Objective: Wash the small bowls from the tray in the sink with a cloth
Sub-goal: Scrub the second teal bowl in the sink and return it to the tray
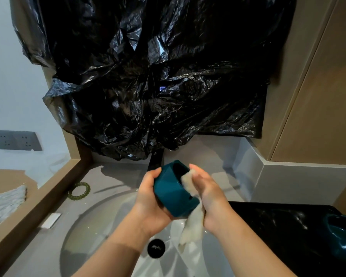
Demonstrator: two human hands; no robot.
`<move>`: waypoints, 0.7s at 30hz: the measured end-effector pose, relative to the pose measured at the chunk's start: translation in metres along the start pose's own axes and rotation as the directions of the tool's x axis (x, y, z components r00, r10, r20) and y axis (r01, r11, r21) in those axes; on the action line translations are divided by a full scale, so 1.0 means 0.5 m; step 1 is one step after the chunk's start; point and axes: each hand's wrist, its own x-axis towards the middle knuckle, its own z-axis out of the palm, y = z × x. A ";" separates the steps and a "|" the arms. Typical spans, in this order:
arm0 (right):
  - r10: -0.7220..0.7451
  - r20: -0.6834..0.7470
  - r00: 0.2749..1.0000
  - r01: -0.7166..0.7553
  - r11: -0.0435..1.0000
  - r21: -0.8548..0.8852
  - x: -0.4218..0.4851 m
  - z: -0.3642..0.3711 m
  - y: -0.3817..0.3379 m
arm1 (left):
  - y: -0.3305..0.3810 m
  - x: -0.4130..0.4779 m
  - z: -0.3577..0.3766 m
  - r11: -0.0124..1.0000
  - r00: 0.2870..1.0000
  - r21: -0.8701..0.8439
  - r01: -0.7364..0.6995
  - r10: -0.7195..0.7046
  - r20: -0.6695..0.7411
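Black plastic sheeting (pixel 148 76) is hung behind a pale round sink (pixel 92 236). Over the basin a teal bowl (pixel 172 194) is gripped by the left hand (pixel 148 198), fingers curled round its faceted wall, its mouth turned toward the right hand (pixel 208 198). A white cloth (pixel 192 226) is pinched by that hand and pressed inside the rim, its tail hanging toward the drain (pixel 156 248). The wipe is best carried round the whole inner wall while the bowl is turned; a wet glaze is probably slippery, so a firm hold is advised. A second bowl (pixel 342 236) is seen on the dark tray (pixel 278 226).
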 end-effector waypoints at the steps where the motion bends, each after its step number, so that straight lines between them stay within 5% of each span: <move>1: 0.007 0.009 1.000 -0.007 1.000 -0.020 0.003 -0.002 0.005 | -0.001 0.002 -0.006 1.000 1.000 0.010 0.023 -0.023 0.001; 5: -0.014 -0.131 0.991 -0.003 0.992 -0.125 0.005 -0.023 0.023 | 0.023 0.000 -0.011 0.969 0.994 0.221 0.110 -0.102 -0.050; 10: -0.230 -0.183 0.956 0.151 0.918 -0.366 0.008 -0.029 0.043 | 0.018 -0.004 0.014 0.802 0.983 0.597 -0.006 0.113 -0.143; 14: -0.423 -0.048 0.905 0.254 0.628 -0.736 0.005 -0.044 0.038 | 0.005 -0.001 0.022 0.642 0.962 0.761 -0.093 0.256 -0.099; 17: -0.523 0.162 0.837 0.404 0.388 -0.829 -0.001 -0.037 0.024 | 0.016 -0.006 0.034 0.493 0.981 0.867 -0.065 0.192 -0.036; 21: -0.512 0.443 0.736 0.559 0.090 -0.824 0.015 -0.029 0.008 | 0.020 -0.017 0.041 0.441 0.986 0.896 -0.042 0.163 -0.034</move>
